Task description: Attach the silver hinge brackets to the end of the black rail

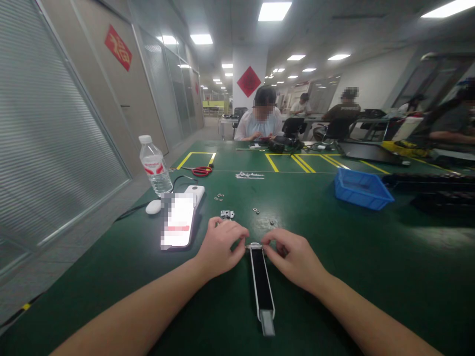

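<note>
Ceiling lights point(274, 11) glow above grey floor point(63, 252).

A long, white-rimmed black strip point(262, 277) is laid on the green table point(389, 277), well in from the left edge, its grey end tab point(267, 323) pointed away from the far edge.

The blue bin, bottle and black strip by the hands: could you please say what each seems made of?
The blue bin is probably moulded plastic, smooth and evenly coloured. The bottle is likely plastic, see-through and glossy. The black strip looks matte, perhaps fabric or rubber: it shows no shine.
</note>
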Tool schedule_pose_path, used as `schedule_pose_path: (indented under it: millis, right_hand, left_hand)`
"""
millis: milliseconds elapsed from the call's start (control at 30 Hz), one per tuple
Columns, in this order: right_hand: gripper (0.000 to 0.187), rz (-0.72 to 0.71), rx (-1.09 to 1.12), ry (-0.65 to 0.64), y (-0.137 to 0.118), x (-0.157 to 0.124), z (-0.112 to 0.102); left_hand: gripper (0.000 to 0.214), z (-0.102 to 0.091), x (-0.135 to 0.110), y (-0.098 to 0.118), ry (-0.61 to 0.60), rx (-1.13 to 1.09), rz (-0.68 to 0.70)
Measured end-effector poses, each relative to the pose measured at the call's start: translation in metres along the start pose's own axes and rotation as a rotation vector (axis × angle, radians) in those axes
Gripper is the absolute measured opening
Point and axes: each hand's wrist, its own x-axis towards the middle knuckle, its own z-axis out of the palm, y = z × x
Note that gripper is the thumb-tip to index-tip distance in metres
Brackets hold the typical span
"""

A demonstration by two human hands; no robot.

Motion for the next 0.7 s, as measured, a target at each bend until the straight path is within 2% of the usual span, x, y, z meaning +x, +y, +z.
schedule_pose_path:
  millis: [133, 233, 433, 700]
  right_hand:
    - [0.013, 0.099, -0.109, -0.084, 0.0055, 0.0026, -0.0038]
    - [0.013, 0.154, -0.146, -0.150, 0.0067, 0.0042, -0.0061]
    - [0.011, 0.170, -0.161, -0.211, 0.0067, 0.0050, -0.0079]
    - [0.013, 0.105, -0.148, -0.213, 0.0102, 0.0044, -0.0068]
  left_hand:
    - [0.013, -0.0020, 0.0026, -0.0069, -0.145, 0.051, -0.238]
    - [0.014, -0.0027, 0.0038, -0.0096, -0.240, 0.027, -0.326]
    - [0.013, -0.0008, 0.0023, -0.0064, -0.304, -0.063, -0.265]
    - [0.013, 0.0001, -0.0015, -0.0042, -0.239, -0.130, -0.159]
